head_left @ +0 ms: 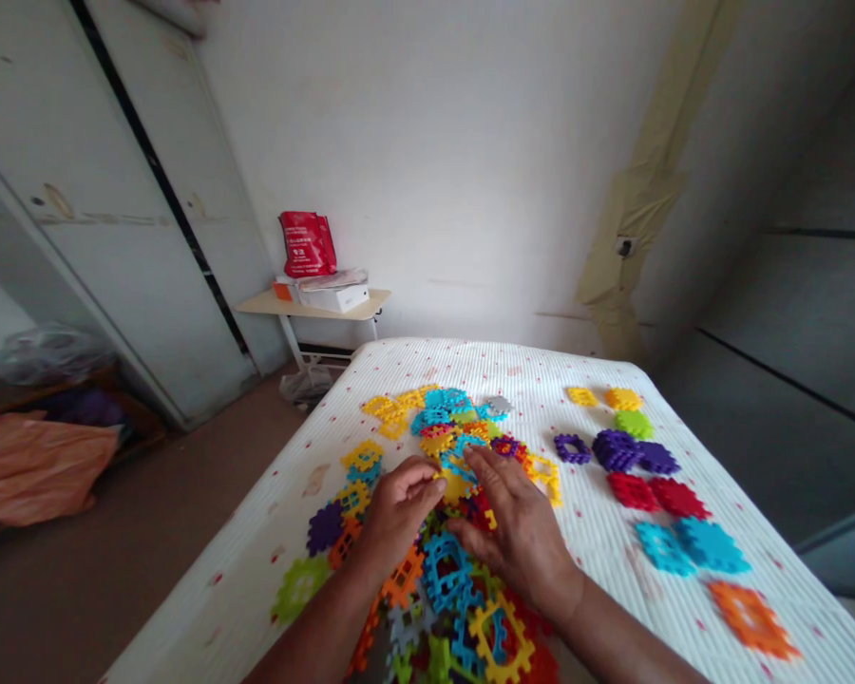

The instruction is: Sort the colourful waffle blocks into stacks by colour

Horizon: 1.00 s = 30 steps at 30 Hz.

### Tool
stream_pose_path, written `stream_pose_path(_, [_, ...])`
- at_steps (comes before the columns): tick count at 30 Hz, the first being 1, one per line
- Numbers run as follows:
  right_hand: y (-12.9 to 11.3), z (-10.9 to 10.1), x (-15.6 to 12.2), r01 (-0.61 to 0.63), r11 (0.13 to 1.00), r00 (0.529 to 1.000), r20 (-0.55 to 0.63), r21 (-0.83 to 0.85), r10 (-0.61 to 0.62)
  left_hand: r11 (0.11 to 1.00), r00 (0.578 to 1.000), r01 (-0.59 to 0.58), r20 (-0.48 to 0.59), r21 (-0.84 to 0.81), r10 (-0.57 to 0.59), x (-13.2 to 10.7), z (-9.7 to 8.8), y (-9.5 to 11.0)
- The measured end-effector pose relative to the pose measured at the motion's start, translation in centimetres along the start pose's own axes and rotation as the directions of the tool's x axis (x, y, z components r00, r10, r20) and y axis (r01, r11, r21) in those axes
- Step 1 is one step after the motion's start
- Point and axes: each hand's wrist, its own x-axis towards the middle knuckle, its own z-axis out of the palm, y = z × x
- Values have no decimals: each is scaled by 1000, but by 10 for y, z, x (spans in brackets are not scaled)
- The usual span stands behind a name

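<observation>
A loose heap of colourful interlocking plastic tiles lies on the white bedspread in the middle. My left hand (408, 502) is closed in a pinch at the edge of a yellow tile (456, 486). My right hand (519, 524) hovers over or rests on the heap, fingers stretched out and apart, just right of that tile. Its fingertips come close to a blue tile (457, 456). Below the hands are a blue tile with an opening (445, 570), an orange tile (403, 576) and a yellow frame tile (503, 636).
Tiles sit in colour groups along the right: yellow (622, 399), green (634, 424), purple (617, 448), red (678, 497), blue (712, 544) and orange (752, 619). Beyond the bed (470, 356) stands a small table (260, 302) bearing a red bag (305, 245) and a white box (334, 296).
</observation>
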Motion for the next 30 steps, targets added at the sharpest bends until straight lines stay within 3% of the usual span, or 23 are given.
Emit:
stream_pose_path(6, [-15, 11, 11, -72, 986, 995, 53, -148, 81, 999, 999, -43, 29, -5, 43, -2, 5, -6])
stream_pose_path(12, [-14, 9, 12, -159, 978, 976, 125, -133, 176, 998, 999, -36, 4, 57, 36, -2, 7, -14])
stream_pose_path(18, [-5, 10, 12, -208, 974, 967, 171, 92, 191, 996, 999, -51, -14, 74, 52, 0, 8, -13])
stream_pose_path(23, [2, 13, 9, -244, 915, 969, 110, 323, 219, 996, 999, -46, 13, 70, 45, -2, 9, -11])
stream_pose_path(30, [4, 10, 10, -290, 899, 956, 142, 328, 256, 997, 999, -46, -4, 61, 46, -1, 9, -13])
